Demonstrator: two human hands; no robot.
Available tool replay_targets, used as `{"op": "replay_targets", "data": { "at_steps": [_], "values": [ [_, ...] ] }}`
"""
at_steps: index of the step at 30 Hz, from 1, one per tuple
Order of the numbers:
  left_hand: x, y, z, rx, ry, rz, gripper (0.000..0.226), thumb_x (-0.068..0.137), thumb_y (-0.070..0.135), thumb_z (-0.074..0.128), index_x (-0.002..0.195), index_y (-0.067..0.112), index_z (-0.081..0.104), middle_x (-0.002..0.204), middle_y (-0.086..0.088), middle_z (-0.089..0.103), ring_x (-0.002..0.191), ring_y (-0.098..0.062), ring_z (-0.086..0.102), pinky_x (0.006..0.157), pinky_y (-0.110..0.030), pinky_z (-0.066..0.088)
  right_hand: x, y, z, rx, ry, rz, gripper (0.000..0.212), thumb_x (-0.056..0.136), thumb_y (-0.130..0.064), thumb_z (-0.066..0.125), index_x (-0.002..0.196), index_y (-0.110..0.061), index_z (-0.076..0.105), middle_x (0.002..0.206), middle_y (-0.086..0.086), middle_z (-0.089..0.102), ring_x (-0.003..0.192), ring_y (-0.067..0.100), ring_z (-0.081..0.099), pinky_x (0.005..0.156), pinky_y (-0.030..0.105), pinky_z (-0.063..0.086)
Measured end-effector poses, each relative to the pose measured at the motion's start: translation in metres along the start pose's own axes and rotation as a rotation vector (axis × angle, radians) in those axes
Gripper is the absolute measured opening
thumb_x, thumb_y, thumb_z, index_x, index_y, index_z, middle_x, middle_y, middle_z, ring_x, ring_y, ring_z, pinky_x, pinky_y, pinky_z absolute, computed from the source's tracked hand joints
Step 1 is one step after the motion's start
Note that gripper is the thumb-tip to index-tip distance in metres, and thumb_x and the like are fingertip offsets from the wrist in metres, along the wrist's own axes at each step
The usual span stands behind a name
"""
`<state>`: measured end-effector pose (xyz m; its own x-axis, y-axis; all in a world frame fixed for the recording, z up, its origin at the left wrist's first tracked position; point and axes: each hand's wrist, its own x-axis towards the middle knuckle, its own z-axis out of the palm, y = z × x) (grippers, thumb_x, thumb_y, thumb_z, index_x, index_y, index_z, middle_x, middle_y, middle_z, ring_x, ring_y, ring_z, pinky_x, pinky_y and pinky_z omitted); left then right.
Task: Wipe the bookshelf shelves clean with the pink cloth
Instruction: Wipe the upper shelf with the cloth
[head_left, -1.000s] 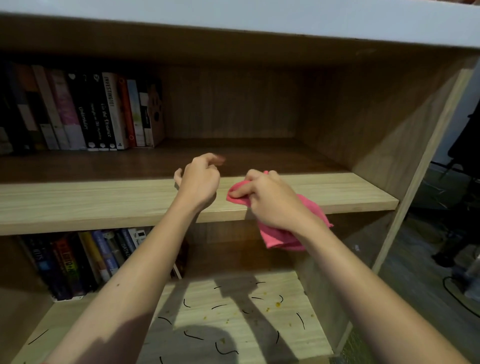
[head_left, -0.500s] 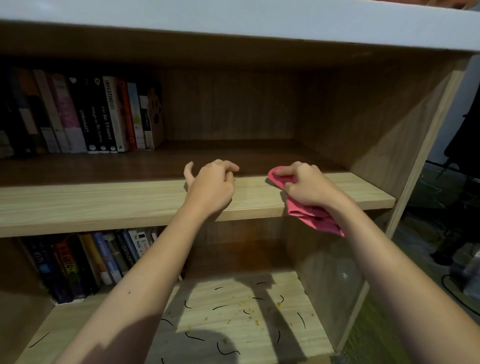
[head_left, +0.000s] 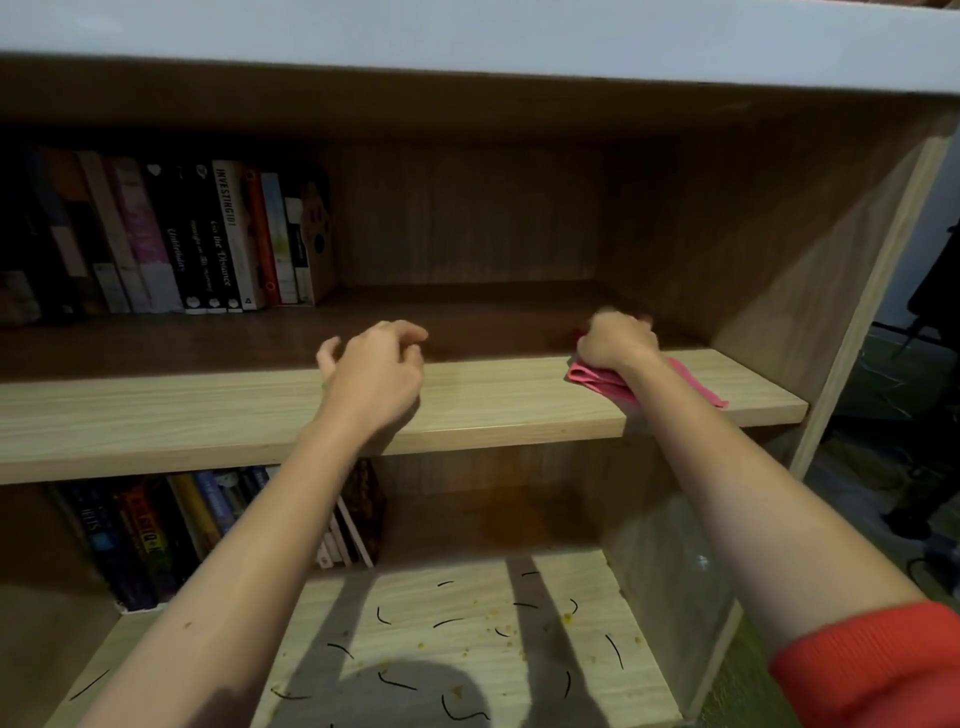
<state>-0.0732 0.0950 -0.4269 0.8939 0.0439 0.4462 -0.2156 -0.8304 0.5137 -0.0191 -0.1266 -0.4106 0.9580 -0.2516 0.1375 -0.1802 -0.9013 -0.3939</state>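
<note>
My right hand (head_left: 615, 340) grips the pink cloth (head_left: 597, 379) and presses it onto the right part of the middle shelf (head_left: 208, 410) of the wooden bookshelf. Part of the cloth trails under my wrist toward the shelf's front edge. My left hand (head_left: 374, 369) hovers over the middle of the same shelf with loosely curled fingers and holds nothing. The lower shelf (head_left: 467, 649) carries several dark strands and yellowish crumbs.
A row of upright books (head_left: 171, 239) fills the left back of the middle shelf. More books (head_left: 156, 535) stand at the left of the lower shelf. The bookshelf's right side panel (head_left: 810, 270) is close to my right hand. Dark objects sit on the floor at the right.
My right hand has carried the cloth from beside my left hand rightward and deeper onto the middle shelf. My left hand has stayed over the shelf's middle.
</note>
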Motion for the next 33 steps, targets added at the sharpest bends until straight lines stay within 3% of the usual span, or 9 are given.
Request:
{"op": "replay_targets", "data": {
  "at_steps": [3,5,9,16,18,20,22,29,33],
  "values": [
    [-0.004,-0.019,-0.008,0.058,0.052,-0.064,0.030,0.097,0.018,0.037,0.117,0.025,0.059,0.123,0.004,0.058,0.123,-0.013,0.046,0.115,-0.045,0.002,0.013,-0.029,0.008,0.084,-0.113,-0.056,0.022,0.098,-0.016,0.040,0.106,-0.005,0.057,0.082,0.008,0.056,0.072,0.021,0.055,0.061,0.029,0.044],
    [-0.007,-0.022,-0.007,0.026,0.121,-0.057,0.031,0.095,0.015,0.037,0.114,0.024,0.060,0.118,0.004,0.059,0.120,-0.012,0.047,0.115,-0.044,0.000,0.019,-0.045,0.015,0.083,-0.147,-0.163,0.028,0.099,-0.013,0.036,0.114,-0.006,0.059,0.101,0.011,0.062,0.078,0.021,0.056,0.068,0.029,0.045],
    [-0.009,-0.019,-0.003,-0.003,0.277,0.033,0.033,0.093,0.009,0.038,0.115,0.021,0.060,0.118,0.006,0.058,0.118,-0.010,0.047,0.113,-0.040,-0.003,0.017,-0.067,0.025,0.083,-0.240,-0.370,0.041,0.101,-0.008,0.029,0.131,-0.021,0.053,0.136,0.005,0.050,0.104,0.019,0.053,0.084,0.025,0.040],
    [-0.013,-0.022,-0.003,-0.037,0.302,0.100,0.032,0.091,0.008,0.040,0.109,0.021,0.063,0.115,0.006,0.060,0.114,-0.009,0.048,0.113,-0.035,0.008,-0.020,-0.072,0.026,0.091,-0.300,-0.676,0.041,0.096,-0.007,0.037,0.123,-0.028,0.060,0.127,-0.006,0.049,0.091,0.006,0.052,0.075,0.018,0.041],
    [-0.014,-0.021,-0.003,-0.058,0.275,0.104,0.031,0.092,0.009,0.040,0.109,0.022,0.063,0.116,0.007,0.059,0.115,-0.008,0.046,0.113,-0.035,0.009,-0.038,-0.072,0.027,0.125,-0.308,-0.745,0.041,0.094,-0.006,0.039,0.119,-0.028,0.063,0.125,-0.004,0.050,0.102,0.013,0.053,0.087,0.026,0.045],
    [-0.013,-0.021,-0.005,-0.097,0.260,0.093,0.030,0.093,0.010,0.040,0.109,0.022,0.063,0.115,0.007,0.058,0.116,-0.010,0.046,0.113,-0.035,0.009,-0.052,-0.072,0.029,0.130,-0.295,-0.779,0.042,0.093,-0.005,0.040,0.118,-0.030,0.064,0.126,-0.003,0.050,0.113,0.019,0.046,0.102,0.037,0.039],
    [-0.016,-0.021,-0.009,-0.127,0.250,0.078,0.030,0.093,0.010,0.041,0.110,0.022,0.063,0.115,0.005,0.058,0.117,-0.011,0.045,0.112,-0.036,0.011,-0.069,-0.073,0.030,0.149,-0.285,-0.775,0.042,0.094,-0.006,0.039,0.118,-0.030,0.063,0.125,-0.005,0.049,0.113,0.020,0.044,0.103,0.041,0.037],
    [-0.030,-0.029,-0.020,-0.243,0.194,0.119,0.025,0.095,0.012,0.045,0.106,0.019,0.066,0.110,0.009,0.057,0.116,-0.014,0.046,0.104,-0.037,0.033,-0.121,-0.066,0.034,0.137,-0.103,-0.847,0.042,0.096,-0.009,0.038,0.123,-0.033,0.059,0.108,-0.017,0.045,0.095,0.013,0.033,0.085,0.023,0.023],
    [-0.042,-0.034,-0.020,-0.334,0.186,0.225,0.024,0.093,0.007,0.046,0.102,0.017,0.066,0.104,0.010,0.056,0.110,-0.012,0.052,0.092,-0.027,0.041,-0.140,-0.050,0.057,0.199,0.107,-0.957,0.040,0.090,-0.009,0.042,0.118,-0.027,0.064,0.116,-0.011,0.057,0.104,0.015,0.042,0.097,0.024,0.022]
  ]
}}
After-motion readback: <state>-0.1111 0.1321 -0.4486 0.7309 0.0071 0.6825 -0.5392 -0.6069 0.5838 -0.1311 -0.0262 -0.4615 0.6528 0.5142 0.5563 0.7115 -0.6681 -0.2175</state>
